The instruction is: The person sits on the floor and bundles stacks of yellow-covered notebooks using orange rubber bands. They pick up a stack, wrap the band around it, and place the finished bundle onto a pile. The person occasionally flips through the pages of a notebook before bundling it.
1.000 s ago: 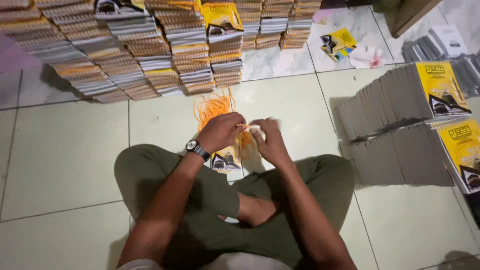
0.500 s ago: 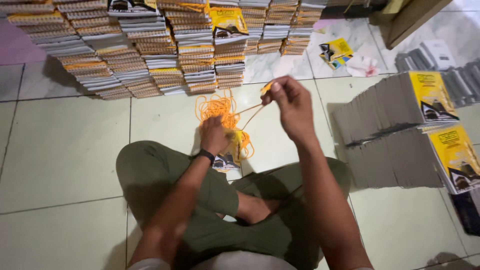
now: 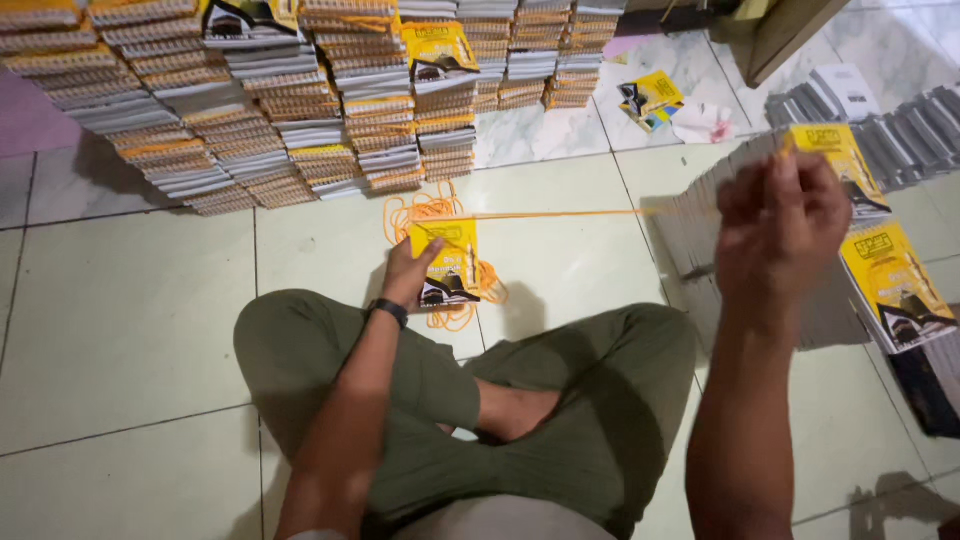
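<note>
I sit cross-legged on a tiled floor. My left hand (image 3: 408, 272), with a dark watch on the wrist, presses down on a small stack of yellow-and-black booklets (image 3: 449, 262) on the floor in front of my knees. Loose orange string (image 3: 432, 212) lies tangled around that stack. My right hand (image 3: 782, 222) is raised at the right and pinches one strand of the string, which runs taut and nearly level from the booklets to my fingers.
Many tied bundles of booklets (image 3: 300, 110) are piled in rows along the far side. More booklets fan out in long rows at the right (image 3: 880, 270). A loose yellow booklet (image 3: 650, 98) and crumpled paper (image 3: 703, 122) lie beyond them.
My right hand has pulled away from the booklets, up and far to the right, drawing the orange string taut. My left hand stays on the stack.
</note>
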